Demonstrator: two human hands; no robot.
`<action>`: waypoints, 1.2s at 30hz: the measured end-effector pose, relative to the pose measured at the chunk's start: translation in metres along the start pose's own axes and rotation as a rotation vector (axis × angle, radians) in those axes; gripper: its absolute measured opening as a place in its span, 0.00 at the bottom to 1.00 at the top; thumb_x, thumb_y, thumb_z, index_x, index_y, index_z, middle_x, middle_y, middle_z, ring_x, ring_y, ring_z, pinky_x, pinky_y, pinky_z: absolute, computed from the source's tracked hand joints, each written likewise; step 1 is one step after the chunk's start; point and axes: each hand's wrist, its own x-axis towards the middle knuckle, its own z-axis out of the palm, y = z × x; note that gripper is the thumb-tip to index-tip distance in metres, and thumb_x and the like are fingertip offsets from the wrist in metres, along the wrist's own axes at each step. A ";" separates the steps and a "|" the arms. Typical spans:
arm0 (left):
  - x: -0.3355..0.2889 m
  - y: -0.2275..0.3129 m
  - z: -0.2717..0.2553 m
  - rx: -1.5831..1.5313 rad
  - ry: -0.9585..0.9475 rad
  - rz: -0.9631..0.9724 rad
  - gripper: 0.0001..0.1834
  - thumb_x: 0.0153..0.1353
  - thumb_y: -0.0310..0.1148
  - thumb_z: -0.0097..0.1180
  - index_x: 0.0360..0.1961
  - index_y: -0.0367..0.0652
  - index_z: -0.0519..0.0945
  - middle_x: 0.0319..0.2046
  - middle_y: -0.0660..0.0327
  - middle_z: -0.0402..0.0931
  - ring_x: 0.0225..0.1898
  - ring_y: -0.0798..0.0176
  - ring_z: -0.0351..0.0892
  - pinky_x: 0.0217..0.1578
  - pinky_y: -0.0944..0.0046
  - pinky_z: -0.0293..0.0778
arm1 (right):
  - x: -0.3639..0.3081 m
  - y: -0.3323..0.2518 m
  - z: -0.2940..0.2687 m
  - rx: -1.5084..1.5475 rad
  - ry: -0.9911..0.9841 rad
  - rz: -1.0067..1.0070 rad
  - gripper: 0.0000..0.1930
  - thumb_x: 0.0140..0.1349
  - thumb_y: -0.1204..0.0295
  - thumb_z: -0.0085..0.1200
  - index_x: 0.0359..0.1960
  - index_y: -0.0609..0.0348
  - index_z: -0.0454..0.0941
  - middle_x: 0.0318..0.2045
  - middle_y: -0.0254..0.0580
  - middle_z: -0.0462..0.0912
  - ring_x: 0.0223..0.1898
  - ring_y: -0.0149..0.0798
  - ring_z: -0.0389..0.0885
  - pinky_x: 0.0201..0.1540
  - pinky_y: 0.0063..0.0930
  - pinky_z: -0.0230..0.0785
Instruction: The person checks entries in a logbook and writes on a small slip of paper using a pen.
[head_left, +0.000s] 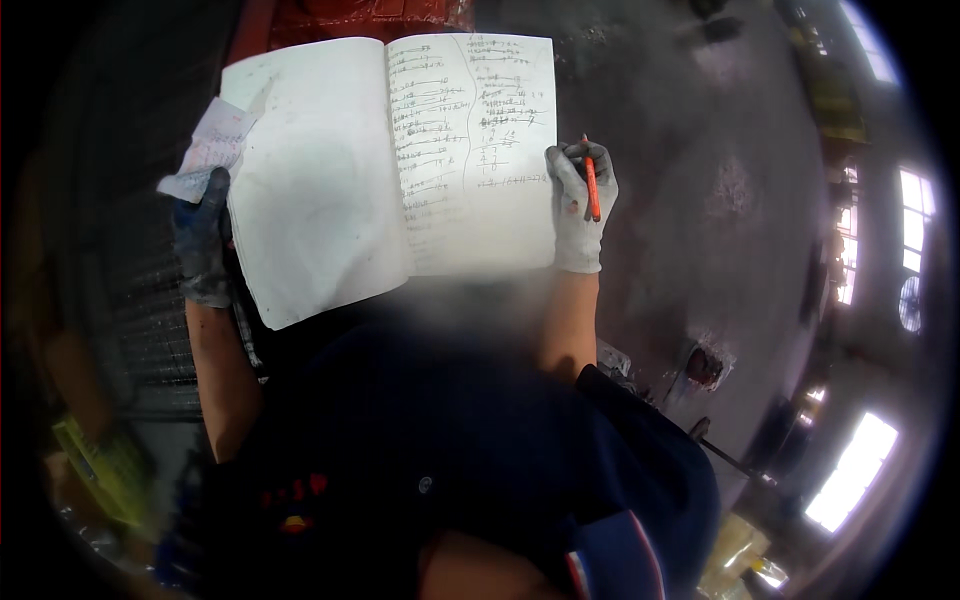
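An open notebook (320, 190) lies spread in front of me. Its left page is blank; the right page carries handwritten lines, many of them crossed out. At its left edge my left hand (203, 245), in a dark, soiled glove, is closed with the thumb on a crumpled paper slip (215, 145) that bears faint writing. The slip overlaps the notebook's left edge. My right hand (578, 230), in a pale grey glove, is closed around an orange pen (592, 182) beside the right page, its thumb side touching that page's edge. The pen points up, away from the paper.
Something red and shiny (340, 14) sits behind the notebook's top edge. Dark grey floor (680, 260) stretches to the right, with a small stained object (706, 365) on it. Bright windows (852, 472) line the far right. A yellow-green item (105, 470) lies at lower left.
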 end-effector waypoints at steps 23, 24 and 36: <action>0.002 0.000 -0.009 -0.074 -0.073 -0.129 0.24 0.65 0.34 0.66 0.58 0.33 0.75 0.48 0.59 0.80 0.44 0.67 0.80 0.42 0.68 0.77 | 0.000 0.005 -0.002 0.027 0.005 0.016 0.10 0.56 0.78 0.67 0.34 0.60 0.76 0.32 0.32 0.80 0.35 0.24 0.78 0.43 0.19 0.72; 0.002 -0.001 -0.010 -0.086 -0.060 -0.152 0.25 0.63 0.35 0.69 0.56 0.33 0.77 0.45 0.60 0.81 0.40 0.69 0.80 0.37 0.70 0.76 | -0.001 0.004 -0.002 0.053 0.000 0.020 0.09 0.57 0.79 0.67 0.34 0.60 0.76 0.32 0.32 0.80 0.35 0.24 0.78 0.43 0.19 0.73; -0.001 0.010 0.004 -0.020 -0.038 -0.096 0.13 0.66 0.33 0.64 0.48 0.39 0.79 0.35 0.66 0.78 0.31 0.73 0.76 0.30 0.71 0.71 | -0.001 0.006 -0.003 0.041 0.003 -0.001 0.10 0.57 0.80 0.67 0.33 0.60 0.76 0.31 0.31 0.78 0.36 0.25 0.79 0.43 0.19 0.73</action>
